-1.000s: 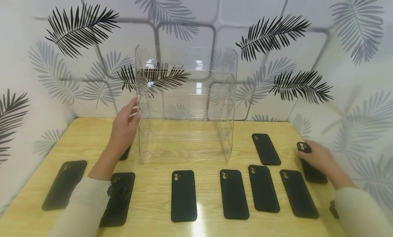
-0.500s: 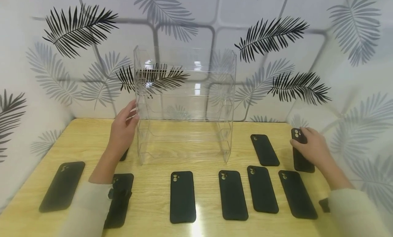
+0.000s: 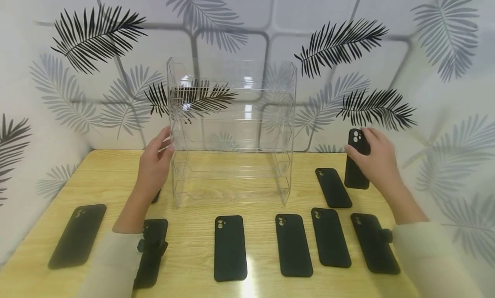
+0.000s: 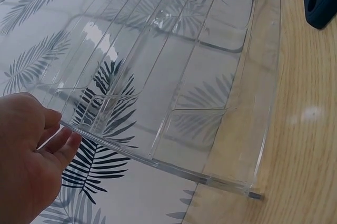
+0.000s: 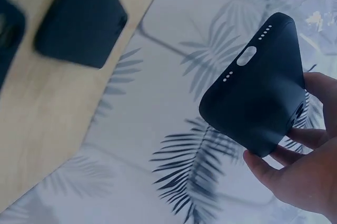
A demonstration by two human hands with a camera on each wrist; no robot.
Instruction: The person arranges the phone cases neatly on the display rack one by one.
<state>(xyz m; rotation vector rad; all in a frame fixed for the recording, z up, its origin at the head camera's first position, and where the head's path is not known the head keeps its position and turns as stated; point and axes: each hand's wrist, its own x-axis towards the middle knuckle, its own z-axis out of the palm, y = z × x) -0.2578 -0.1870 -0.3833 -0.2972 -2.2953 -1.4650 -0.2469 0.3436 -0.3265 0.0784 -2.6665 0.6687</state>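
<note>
A tall clear acrylic rack (image 3: 232, 174) with several tiers stands at the back of the wooden table. My left hand (image 3: 152, 162) grips its left side panel; in the left wrist view, the fingers (image 4: 67, 147) curl at the panel's edge. My right hand (image 3: 378, 158) holds a black phone case (image 3: 355, 174) upright above the table's back right, between thumb and fingers. The right wrist view shows that case's bottom edge, with its port cutout and small holes. Another black phone case (image 3: 333, 188) lies just left of and below the held one.
Along the front lie several more black phone cases, among them one in the middle (image 3: 230, 248) and one at far left (image 3: 77, 235). My left forearm partly covers two others. A leaf-patterned wall (image 3: 247, 40) rises directly behind the table (image 3: 189, 242).
My right hand has lifted the phone case from the table's right edge, moving it up and leftward toward the rack. My left hand stays on the rack's side.
</note>
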